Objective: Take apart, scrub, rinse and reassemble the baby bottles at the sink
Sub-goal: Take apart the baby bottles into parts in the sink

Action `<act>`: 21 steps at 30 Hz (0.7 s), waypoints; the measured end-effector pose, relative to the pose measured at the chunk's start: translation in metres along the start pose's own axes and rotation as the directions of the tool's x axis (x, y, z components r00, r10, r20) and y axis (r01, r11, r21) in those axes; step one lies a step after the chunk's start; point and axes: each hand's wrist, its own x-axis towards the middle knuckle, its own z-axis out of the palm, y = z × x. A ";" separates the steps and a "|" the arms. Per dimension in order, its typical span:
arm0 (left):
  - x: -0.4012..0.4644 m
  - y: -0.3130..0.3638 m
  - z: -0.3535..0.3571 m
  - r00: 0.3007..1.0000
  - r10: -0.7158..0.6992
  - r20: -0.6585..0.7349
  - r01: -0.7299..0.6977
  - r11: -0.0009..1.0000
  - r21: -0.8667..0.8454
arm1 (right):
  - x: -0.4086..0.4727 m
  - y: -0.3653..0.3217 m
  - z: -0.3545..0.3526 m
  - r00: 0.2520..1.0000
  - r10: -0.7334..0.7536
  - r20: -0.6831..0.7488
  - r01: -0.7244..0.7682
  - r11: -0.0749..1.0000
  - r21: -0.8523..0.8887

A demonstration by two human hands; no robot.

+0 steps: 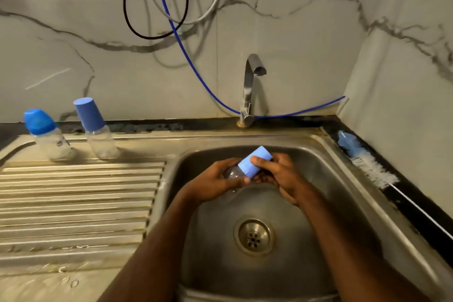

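**Capped bottle held over the basin for disassembly**

The stainless sink [318, 154] carries everything: its ribbed draining board [81, 203] lies to the left, its basin to the right, with the tap [250, 86] at the back edge, from which no water is seen running. Two further baby bottles are stood at the back edge of the draining board, apparently parked to await their turn: one with a rounded blue cap [45, 133] near the back left corner, one with a tall blue cap [94, 127] just beside it. A bottle brush [367, 164] is laid along the dark ledge at the sink's right edge, within reach for scrubbing.

A third baby bottle [236, 172] is held tilted over the middle of the basin, probably so drips fall inside. Its clear body is gripped by the left hand [215, 184], fingers curled round it. Its light blue cap [255, 160] is clasped by the right hand [279, 174], thumb across the top and fingers wrapped beneath. The opposed grips suggest the cap is about to be pulled or twisted off.
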 end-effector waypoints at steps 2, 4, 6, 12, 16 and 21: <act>-0.001 -0.003 -0.005 1.000 0.000 0.025 0.002 0.997 -0.072 | 0.001 0.003 -0.001 0.999 -0.001 0.050 0.002 1.000 -0.009; -0.001 -0.002 -0.006 0.999 0.004 0.034 -0.001 0.994 -0.105 | 0.000 0.004 -0.004 0.996 -0.012 0.093 0.012 1.000 -0.008; -0.002 0.001 -0.005 0.999 -0.016 0.036 0.021 0.989 -0.144 | -0.001 0.004 -0.006 0.991 -0.019 0.132 0.021 1.000 -0.012; -0.011 -0.002 -0.004 0.992 -0.065 0.109 0.081 0.985 -0.150 | 0.000 -0.008 -0.026 0.997 -0.059 0.056 0.044 0.972 0.232; -0.001 -0.013 0.006 0.981 -0.119 -0.154 0.145 0.974 0.174 | 0.006 0.004 -0.035 0.992 -0.018 -0.127 0.011 0.998 -0.058; 0.018 -0.017 0.021 0.874 -0.245 -0.420 0.340 0.925 0.169 | 0.014 0.018 -0.059 0.967 -0.124 -0.223 -0.003 0.869 -0.494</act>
